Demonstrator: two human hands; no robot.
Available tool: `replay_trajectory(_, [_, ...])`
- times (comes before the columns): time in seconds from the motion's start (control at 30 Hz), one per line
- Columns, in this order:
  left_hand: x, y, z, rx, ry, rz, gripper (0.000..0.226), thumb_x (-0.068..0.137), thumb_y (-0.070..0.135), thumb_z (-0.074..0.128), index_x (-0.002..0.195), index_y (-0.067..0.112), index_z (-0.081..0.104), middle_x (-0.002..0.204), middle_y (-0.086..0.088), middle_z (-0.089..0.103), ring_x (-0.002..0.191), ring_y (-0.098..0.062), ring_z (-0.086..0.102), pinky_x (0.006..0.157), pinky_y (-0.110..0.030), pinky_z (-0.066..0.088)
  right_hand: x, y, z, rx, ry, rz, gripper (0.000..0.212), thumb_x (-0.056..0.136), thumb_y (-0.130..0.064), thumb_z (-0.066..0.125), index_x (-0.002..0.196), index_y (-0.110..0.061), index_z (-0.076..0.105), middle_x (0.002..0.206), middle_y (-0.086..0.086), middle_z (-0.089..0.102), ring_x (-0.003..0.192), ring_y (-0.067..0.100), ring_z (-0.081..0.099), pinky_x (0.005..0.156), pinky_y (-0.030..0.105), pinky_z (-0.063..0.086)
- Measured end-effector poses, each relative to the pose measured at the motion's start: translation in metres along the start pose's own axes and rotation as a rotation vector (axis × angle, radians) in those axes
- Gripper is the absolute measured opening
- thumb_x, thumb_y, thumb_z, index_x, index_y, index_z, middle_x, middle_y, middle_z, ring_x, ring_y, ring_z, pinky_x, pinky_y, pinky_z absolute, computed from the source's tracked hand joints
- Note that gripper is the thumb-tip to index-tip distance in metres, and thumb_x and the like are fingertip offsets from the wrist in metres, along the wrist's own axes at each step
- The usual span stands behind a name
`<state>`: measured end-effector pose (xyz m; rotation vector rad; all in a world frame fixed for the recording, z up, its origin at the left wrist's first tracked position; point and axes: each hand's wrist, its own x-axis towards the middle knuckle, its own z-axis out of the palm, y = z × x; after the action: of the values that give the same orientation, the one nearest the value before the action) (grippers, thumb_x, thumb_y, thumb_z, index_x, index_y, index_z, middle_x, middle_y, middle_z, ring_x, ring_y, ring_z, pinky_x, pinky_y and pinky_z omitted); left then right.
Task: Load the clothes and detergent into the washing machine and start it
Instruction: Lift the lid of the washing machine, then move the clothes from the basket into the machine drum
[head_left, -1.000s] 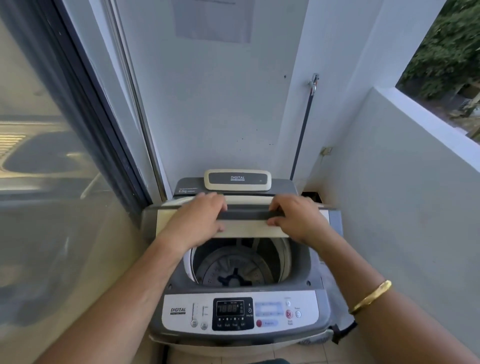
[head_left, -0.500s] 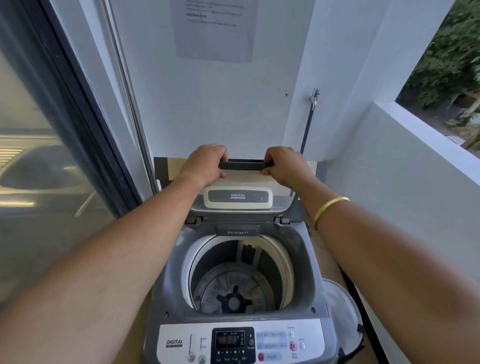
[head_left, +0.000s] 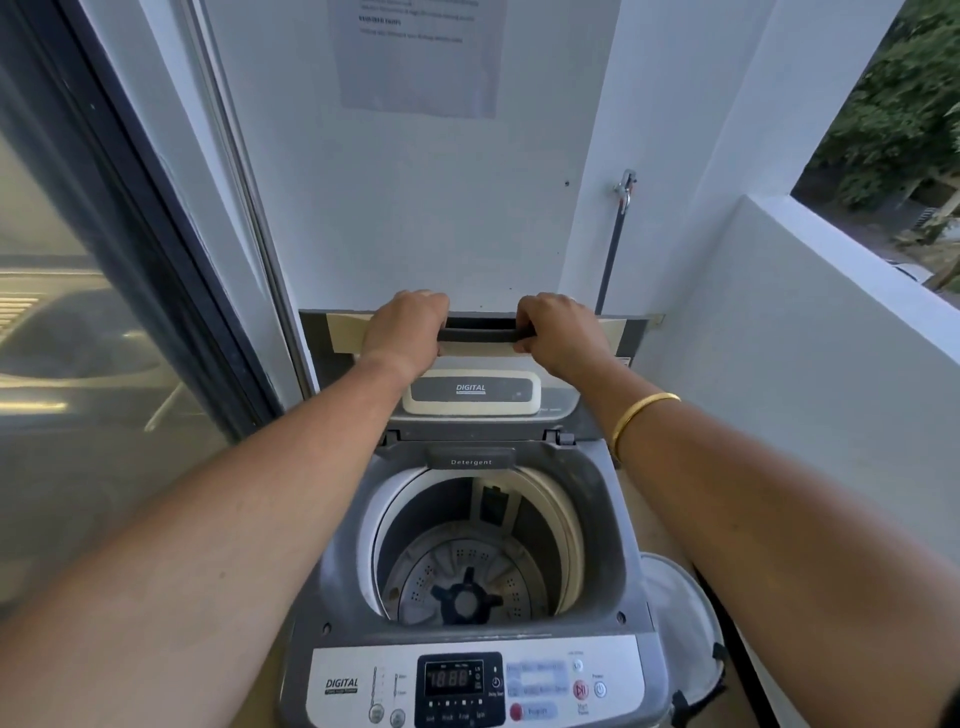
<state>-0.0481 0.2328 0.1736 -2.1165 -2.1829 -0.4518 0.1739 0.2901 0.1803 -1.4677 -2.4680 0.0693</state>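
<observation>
A grey top-loading washing machine (head_left: 618, 525) stands below me with its folding lid (head_left: 623, 332) raised upright against the back wall. My left hand (head_left: 402, 327) and my right hand (head_left: 558, 330) both grip the lid's dark handle bar (head_left: 480, 335), one at each end. The drum (head_left: 467, 577) is open and holds no clothes. A closed flap marked Detergent (head_left: 470, 461) sits at the drum's back rim. The control panel (head_left: 475, 686) with its lit display faces me at the bottom. No clothes or detergent container are in view.
A glass sliding door (head_left: 78, 338) runs along the left. A white laundry basket (head_left: 685, 618) stands on the floor right of the machine. A tap with a dark hose (head_left: 626, 189) hangs on the back wall. A low white balcony wall (head_left: 805, 364) closes the right side.
Both hands have swung the lid up from half-raised over the drum to upright against the wall, exposing the whole drum. In the last half second it barely moved.
</observation>
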Motion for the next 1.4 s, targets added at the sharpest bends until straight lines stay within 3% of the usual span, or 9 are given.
replay_trajectory(0.1, [-0.016,0.015,-0.003,0.132,0.060,0.018,0.040,0.093,0.039,0.093,0.118,0.019,0.069,0.121,-0.002,0.072,0.121,-0.030,0.063,0.106,-0.049,0.054,-0.015,0.008,-0.003,0.133,0.023,-0.044,0.022,0.098,-0.023,0.079,0.117,-0.019,0.069,0.114,0.002,0.066,0.101,0.023,0.060,0.089,0.035,0.051])
replay_trajectory(0.2, [-0.030,0.036,-0.001,0.101,0.114,0.048,0.050,0.093,0.047,0.089,0.128,0.021,0.066,0.133,-0.003,0.067,0.129,-0.031,0.061,0.111,-0.054,0.055,-0.041,0.020,-0.009,0.280,0.162,-0.035,0.013,0.100,-0.019,0.075,0.112,-0.015,0.072,0.117,0.002,0.065,0.104,0.022,0.063,0.094,0.033,0.054])
replay_trajectory(0.33, [-0.040,0.079,0.007,0.018,0.204,0.180,0.034,0.106,0.038,0.075,0.131,0.017,0.065,0.134,-0.007,0.070,0.126,-0.034,0.064,0.108,-0.054,0.054,-0.074,0.048,-0.009,0.227,0.284,0.025,0.007,0.104,-0.017,0.068,0.108,-0.012,0.071,0.112,0.005,0.069,0.101,0.024,0.065,0.090,0.036,0.056])
replay_trajectory(0.47, [-0.049,0.147,0.031,-0.098,0.212,0.315,0.015,0.105,0.024,0.069,0.118,0.016,0.070,0.121,-0.007,0.075,0.113,-0.034,0.069,0.099,-0.053,0.057,-0.116,0.102,-0.004,0.197,0.337,0.158,0.006,0.100,-0.014,0.067,0.098,-0.009,0.069,0.102,0.010,0.070,0.092,0.032,0.065,0.079,0.044,0.056])
replay_trajectory(0.63, [-0.064,0.247,0.101,-0.322,-0.083,0.423,0.003,0.104,0.023,0.068,0.102,0.023,0.070,0.102,-0.001,0.078,0.098,-0.030,0.073,0.086,-0.047,0.063,-0.173,0.202,0.026,0.170,0.213,0.345,0.006,0.099,-0.018,0.066,0.097,-0.013,0.069,0.096,0.009,0.074,0.090,0.035,0.068,0.078,0.045,0.057])
replay_trajectory(0.8, [-0.049,0.349,0.206,-0.325,-0.376,0.351,0.008,0.105,0.028,0.065,0.109,0.022,0.069,0.114,-0.002,0.079,0.109,-0.033,0.073,0.088,-0.045,0.060,-0.221,0.317,0.086,0.209,0.033,0.474,0.005,0.098,-0.018,0.066,0.097,-0.014,0.069,0.093,0.008,0.075,0.087,0.036,0.068,0.072,0.036,0.047])
replay_trajectory(0.93, [-0.025,0.411,0.311,-0.312,-0.618,0.224,0.016,0.103,0.028,0.071,0.116,0.021,0.065,0.123,-0.008,0.076,0.117,-0.038,0.072,0.099,-0.052,0.062,-0.254,0.400,0.143,0.245,-0.131,0.536,0.005,0.100,-0.019,0.064,0.100,-0.018,0.068,0.097,0.006,0.075,0.090,0.035,0.069,0.081,0.043,0.058])
replay_trajectory(1.13, [-0.023,0.437,0.432,-0.249,-0.765,-0.025,0.021,0.106,0.025,0.069,0.124,0.015,0.065,0.132,-0.015,0.073,0.122,-0.041,0.070,0.106,-0.055,0.060,-0.282,0.480,0.234,0.264,-0.321,0.532,0.007,0.100,-0.020,0.060,0.103,-0.018,0.065,0.105,0.009,0.075,0.097,0.039,0.068,0.080,0.048,0.060])
replay_trajectory(1.4, [-0.090,0.420,0.554,-0.213,-0.952,-0.246,0.018,0.107,0.024,0.062,0.121,0.013,0.068,0.131,-0.017,0.075,0.120,-0.042,0.071,0.102,-0.052,0.061,-0.316,0.505,0.346,0.305,-0.469,0.530,0.009,0.101,-0.014,0.057,0.096,-0.016,0.064,0.098,0.012,0.074,0.089,0.038,0.068,0.070,0.039,0.052])
